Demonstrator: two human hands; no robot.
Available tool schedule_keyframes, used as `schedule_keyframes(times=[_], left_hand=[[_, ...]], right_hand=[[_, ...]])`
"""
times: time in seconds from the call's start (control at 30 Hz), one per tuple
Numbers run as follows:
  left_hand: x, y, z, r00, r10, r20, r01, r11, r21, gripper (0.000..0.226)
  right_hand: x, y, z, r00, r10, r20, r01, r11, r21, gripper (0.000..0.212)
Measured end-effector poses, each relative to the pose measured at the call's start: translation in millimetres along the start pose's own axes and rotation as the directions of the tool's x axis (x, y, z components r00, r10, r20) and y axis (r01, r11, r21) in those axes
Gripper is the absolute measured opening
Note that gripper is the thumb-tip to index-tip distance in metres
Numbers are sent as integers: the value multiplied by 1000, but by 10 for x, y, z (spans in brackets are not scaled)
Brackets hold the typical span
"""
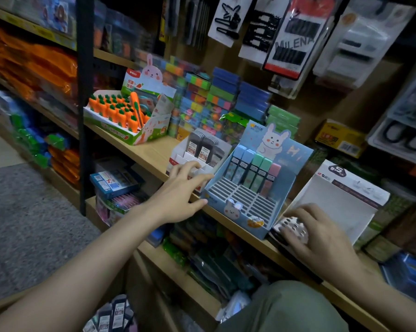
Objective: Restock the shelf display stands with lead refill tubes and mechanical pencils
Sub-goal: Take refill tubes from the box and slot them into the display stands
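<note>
Right hand (321, 238) hides most of the perforated object (294, 227) beneath it.

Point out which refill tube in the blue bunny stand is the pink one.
The pink tube is the rightmost of the five standing in the blue bunny stand; the two beside it are green, and the two farthest left are blue.

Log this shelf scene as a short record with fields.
setting: stationery shop shelf
blue stand: five pastel lead tubes in back row, front slots empty
white stand: dark lead tubes at back
left hand: fingers spread, touching the blue stand's left edge
right hand: resting on a perforated holder in the third stand
spare tubes: bottom of view
</note>
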State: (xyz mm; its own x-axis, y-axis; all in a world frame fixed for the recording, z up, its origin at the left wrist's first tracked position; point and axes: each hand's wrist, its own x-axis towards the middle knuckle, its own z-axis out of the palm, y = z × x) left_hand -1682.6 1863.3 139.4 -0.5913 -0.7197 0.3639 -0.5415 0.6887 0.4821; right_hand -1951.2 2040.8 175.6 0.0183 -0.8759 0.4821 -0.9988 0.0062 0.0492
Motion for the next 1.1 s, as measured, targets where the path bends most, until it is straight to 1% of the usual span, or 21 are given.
schedule_keyframes(times=[0.03, 0.07, 0.13, 0.17, 0.23, 0.3, 0.37, 0.5, 0.6, 0.67, 0.7, 0.77, 0.83, 0.9, 0.93, 1.0, 1.03, 1.1], left_hand=[[-3, 18, 9, 1000, -3, -3, 3, 1000, 23, 57], [-13, 56, 33, 1000, 7, -29, -5, 997, 81, 58], [-56, 181, 125, 989, 102, -106, -78, 975, 210, 58], [-89, 263, 191, 980, 166, -111, -138, 965, 223, 57], [-167, 422, 347, 966, 255, -43, -244, 954, 176, 55], [-235, 547, 499, 963, 267, 49, -271, 949, 159, 54], [-268, 637, 613, 967, 236, 92, -249, 951, 181, 53], [-228, 796, 715, 986, 154, 58, -161, 973, 167, 47], [-229, 824, 756, 989, 121, 81, -133, 976, 174, 46], [-242, 827, 741, 989, 105, 100, -120, 981, 154, 47], [-247, 834, 719, 989, 105, 100, -117, 985, 127, 47], [-254, 848, 642, 992, 119, 37, -121, 991, 61, 47], [-256, 811, 521, 985, 118, -128, -112, 992, 57, 46], [-244, 698, 370, 958, 39, -284, -23, 998, 62, 44], [-237, 619, 288, 944, -25, -328, 42, 998, 43, 44], [-220, 437, 150, 931, -133, -340, 149, 989, 21, 47], [-211, 343, 103, 932, -162, -323, 180, 983, 27, 48], [-193, 185, 53, 943, -173, -283, 194, 980, 46, 52]], right_hand=[[-45, 23, 5, 999, 38, 30, -39, 999, 24, 23], [-85, 36, 15, 997, 55, 56, -57, 998, 34, 25], [-141, 38, 35, 995, 59, 85, -63, 997, 37, 28], [-159, 37, 44, 995, 42, 87, -45, 999, 30, 29], [-184, 51, 69, 997, -7, 78, 6, 1000, 10, 28], [-207, 88, 81, 997, -33, 74, 31, 999, 21, 28], [-245, 136, 68, 996, -70, 53, 67, 996, 55, 24], [-387, 192, -19, 994, -104, 23, 100, 985, 137, 29], [-419, 188, -91, 989, -134, 56, 125, 981, 150, 25], [-377, 161, -142, 994, -93, 60, 81, 981, 176, 23], [-337, 139, -164, 998, -56, 31, 49, 980, 195, 25], [-150, 57, -214, 998, -12, -63, 28, 967, 252, 29], [205, -100, -264, 996, -15, -93, 44, 948, 315, 29], [667, -293, -279, 997, -29, -70, 51, 939, 339, 30], [914, -392, -271, 998, -31, -54, 48, 934, 355, 30], [1373, -573, -239, 999, -44, -9, 45, 939, 342, 29], [1570, -656, -205, 998, -53, 19, 44, 951, 307, 30], [1885, -798, -112, 995, -61, 80, 42, 973, 227, 36]])
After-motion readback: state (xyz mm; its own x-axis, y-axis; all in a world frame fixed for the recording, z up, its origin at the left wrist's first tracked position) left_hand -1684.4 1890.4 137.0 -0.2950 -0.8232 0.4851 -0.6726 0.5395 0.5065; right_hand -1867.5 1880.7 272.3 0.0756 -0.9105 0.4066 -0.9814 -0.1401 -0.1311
